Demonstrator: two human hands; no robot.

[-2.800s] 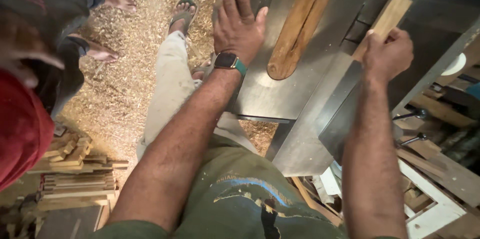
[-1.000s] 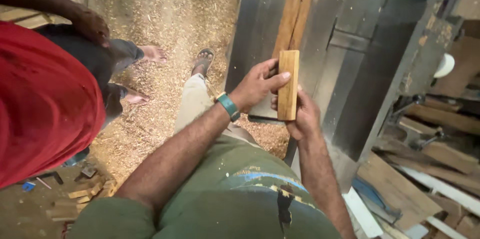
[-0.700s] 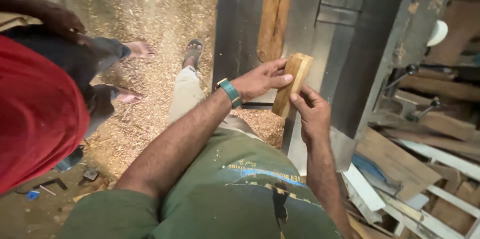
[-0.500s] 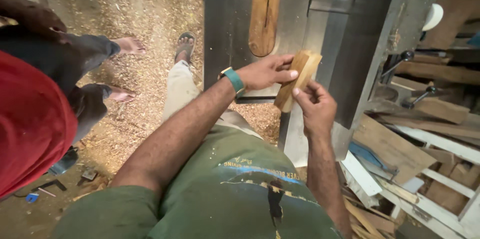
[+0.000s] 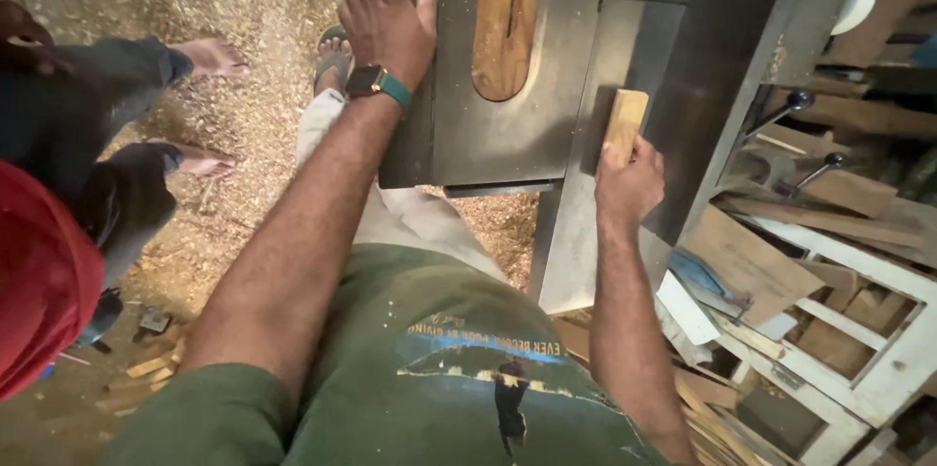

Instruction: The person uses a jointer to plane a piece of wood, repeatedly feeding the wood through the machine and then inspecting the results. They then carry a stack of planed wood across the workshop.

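Both hands have parted since before: the left hand (image 5: pixel 384 9) now lies flat, fingers spread, on the metal saw table (image 5: pixel 488 139), while the right hand (image 5: pixel 628 185) clamps the wooden block (image 5: pixel 625 121) above its knuckles.

Grey metal saw table (image 5: pixel 488 139) with a wooden insert (image 5: pixel 505 22); a wood block (image 5: pixel 625 122) lies on it.

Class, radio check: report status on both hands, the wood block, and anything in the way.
Left hand open, flat on the saw table. Right hand gripping the wood block, block resting on the table. Nothing blocking; another person's feet stand off to the left.
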